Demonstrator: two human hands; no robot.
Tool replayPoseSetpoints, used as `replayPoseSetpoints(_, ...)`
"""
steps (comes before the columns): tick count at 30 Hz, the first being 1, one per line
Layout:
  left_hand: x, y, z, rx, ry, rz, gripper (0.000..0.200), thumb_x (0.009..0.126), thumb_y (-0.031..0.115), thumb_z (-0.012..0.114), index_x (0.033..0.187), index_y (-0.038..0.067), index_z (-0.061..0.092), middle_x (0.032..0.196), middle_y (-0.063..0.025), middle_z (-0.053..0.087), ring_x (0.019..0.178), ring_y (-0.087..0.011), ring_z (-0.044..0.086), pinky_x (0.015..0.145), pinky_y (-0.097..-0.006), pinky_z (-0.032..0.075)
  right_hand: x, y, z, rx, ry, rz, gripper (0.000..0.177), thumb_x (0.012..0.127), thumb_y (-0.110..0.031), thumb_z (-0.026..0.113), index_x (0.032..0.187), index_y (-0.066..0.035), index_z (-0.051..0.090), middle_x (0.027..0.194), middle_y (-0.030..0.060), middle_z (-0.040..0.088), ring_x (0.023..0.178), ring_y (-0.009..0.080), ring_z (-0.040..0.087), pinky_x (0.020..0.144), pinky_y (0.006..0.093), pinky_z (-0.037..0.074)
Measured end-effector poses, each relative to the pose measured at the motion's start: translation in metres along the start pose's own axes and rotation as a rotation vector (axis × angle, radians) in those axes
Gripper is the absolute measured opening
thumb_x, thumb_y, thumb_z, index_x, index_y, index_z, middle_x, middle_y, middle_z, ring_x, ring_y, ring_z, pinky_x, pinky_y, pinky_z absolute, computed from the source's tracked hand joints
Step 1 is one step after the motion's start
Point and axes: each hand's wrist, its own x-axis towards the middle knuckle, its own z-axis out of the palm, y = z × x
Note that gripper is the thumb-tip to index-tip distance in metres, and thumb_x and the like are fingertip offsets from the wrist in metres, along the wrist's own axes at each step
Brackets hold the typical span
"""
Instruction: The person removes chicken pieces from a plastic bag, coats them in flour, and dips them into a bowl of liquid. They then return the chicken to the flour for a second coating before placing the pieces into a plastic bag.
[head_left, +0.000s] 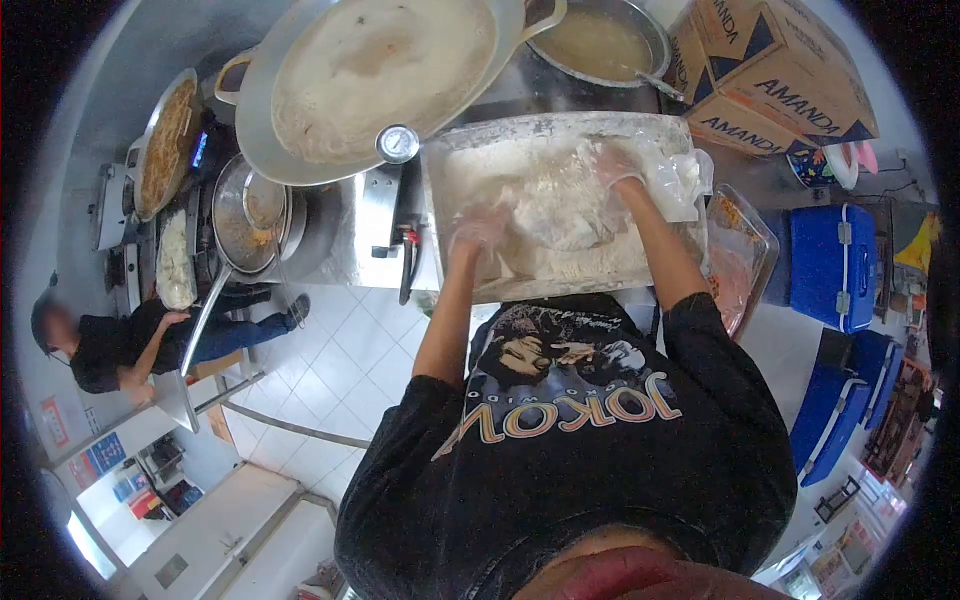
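A large shallow metal tray (pixel 560 125) of white flour (pixel 590 268) lies in front of me. In its middle is a heap of flour-coated pieces (pixel 570 215), whose kind I cannot make out. My left hand (pixel 483 228), in a clear plastic glove, is down in the flour at the heap's left side. At the upper right of the heap my right hand (pixel 615 165), likewise gloved, touches the coated pieces. Flour and blur hide the fingers of both hands. A clear plastic bag (pixel 680 185) lies over the tray's right edge.
A big pan of foamy liquid (pixel 385 75) with a dial thermometer (pixel 397 144) stands behind, left. A metal bowl (pixel 600 45) and cardboard boxes (pixel 770 75) stand behind, right. Left are a strainer (pixel 245 220) and another person (pixel 100 350); right, a bagged tray (pixel 740 255) and blue coolers (pixel 830 265).
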Motion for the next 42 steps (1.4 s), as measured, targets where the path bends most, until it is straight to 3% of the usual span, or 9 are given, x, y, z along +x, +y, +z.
replayPoseSetpoints(3, 0.004, -0.056, 0.053, 0.133, -0.095, -0.05, 0.048, 0.096, 0.039, 0.036, 0.122, 0.001, 0.051, 0.105, -0.015, 0.064, 0.083, -0.0238, 0.061, 0.075, -0.0383, 0.048, -0.027, -0.039, 0.001, -0.588, -0.048, 0.183, 0.057, 0.082, -0.04, 0.054, 0.121, 0.002, 0.055, 0.126, 0.0263, 0.051, 0.123, 0.0369, 0.044, 0.103, 0.0422, 0.035)
replayPoseSetpoints(8, 0.006, 0.008, 0.041, -0.965, -0.489, -0.425, 0.041, 0.096, 0.035, 0.04, 0.117, 0.004, 0.055, 0.11, -0.0117, 0.061, 0.095, -0.0218, 0.061, 0.081, -0.0363, 0.049, -0.007, 0.022, 0.067, 0.251, -0.311, 0.364, 0.062, 0.084, -0.043, 0.055, 0.128, 0.001, 0.05, 0.132, 0.0211, 0.049, 0.123, 0.0325, 0.046, 0.104, 0.0398, 0.033)
replayPoseSetpoints(13, -0.005, 0.103, -0.018, -1.361, -0.305, -0.322, 0.033, 0.094, 0.031, 0.046, 0.109, 0.004, 0.06, 0.103, -0.008, 0.063, 0.095, -0.0168, 0.059, 0.077, -0.0324, 0.049, -0.004, 0.016, 0.073, 0.774, -0.162, 0.234, 0.057, 0.083, -0.039, 0.058, 0.126, -0.001, 0.051, 0.129, 0.0175, 0.051, 0.119, 0.0288, 0.048, 0.102, 0.0378, 0.036)
replayPoseSetpoints(16, 0.012, 0.097, -0.026, -1.334, -0.338, -0.214, 0.03, 0.092, 0.026, 0.054, 0.11, 0.003, 0.06, 0.103, -0.0037, 0.063, 0.095, -0.0133, 0.058, 0.076, -0.0293, 0.049, 0.0, 0.016, 0.034, 0.767, -0.119, 0.131, 0.055, 0.083, -0.037, 0.058, 0.125, -0.002, 0.052, 0.128, 0.0171, 0.052, 0.118, 0.0284, 0.048, 0.101, 0.0376, 0.036)
replayPoseSetpoints(22, -0.009, 0.059, -0.049, -0.493, -0.563, -0.206, 0.039, 0.092, 0.031, 0.053, 0.12, 0.004, 0.055, 0.115, -0.0064, 0.059, 0.104, -0.0176, 0.055, 0.087, -0.0315, 0.044, -0.04, 0.023, 0.017, 0.024, -0.327, 0.226, 0.051, 0.082, -0.034, 0.058, 0.123, -0.002, 0.053, 0.125, 0.0162, 0.053, 0.116, 0.0278, 0.049, 0.101, 0.0374, 0.037)
replayPoseSetpoints(29, -0.019, 0.085, -0.008, -0.369, -0.71, -0.119, 0.053, 0.09, 0.039, 0.052, 0.13, 0.004, 0.049, 0.126, -0.0099, 0.055, 0.112, -0.0223, 0.052, 0.098, -0.0336, 0.039, -0.057, 0.031, 0.087, 0.781, -0.267, 0.251, 0.047, 0.082, -0.03, 0.058, 0.12, -0.003, 0.054, 0.122, 0.0152, 0.055, 0.114, 0.027, 0.051, 0.1, 0.0371, 0.037)
replayPoseSetpoints(34, -0.014, 0.058, 0.023, -1.214, -0.315, -0.176, 0.052, 0.089, 0.043, 0.05, 0.124, 0.005, 0.053, 0.111, -0.0103, 0.062, 0.106, -0.0243, 0.057, 0.094, -0.0358, 0.043, -0.082, 0.033, 0.045, 0.767, -0.23, 0.083, 0.044, 0.082, -0.028, 0.058, 0.118, -0.003, 0.055, 0.12, 0.0144, 0.056, 0.112, 0.0264, 0.052, 0.099, 0.037, 0.038)
replayPoseSetpoints(37, -0.03, 0.091, -0.028, -1.891, -0.437, -0.494, 0.046, 0.09, 0.033, 0.05, 0.127, 0.006, 0.051, 0.113, -0.0113, 0.061, 0.104, -0.0265, 0.058, 0.09, -0.0367, 0.047, -0.097, 0.026, 0.023, 0.577, -0.162, -0.111, 0.042, 0.081, -0.026, 0.058, 0.117, -0.003, 0.056, 0.119, 0.014, 0.057, 0.111, 0.0261, 0.052, 0.099, 0.0368, 0.038)
replayPoseSetpoints(42, -0.033, 0.109, -0.036, -1.441, -0.36, -0.497, 0.037, 0.091, 0.023, 0.051, 0.121, 0.003, 0.055, 0.111, -0.011, 0.062, 0.096, -0.0231, 0.062, 0.081, -0.0359, 0.053, -0.129, 0.023, 0.005, 0.284, 0.023, -0.384, 0.039, 0.081, -0.024, 0.058, 0.115, -0.004, 0.057, 0.116, 0.0132, 0.058, 0.109, 0.0256, 0.053, 0.098, 0.0366, 0.039)
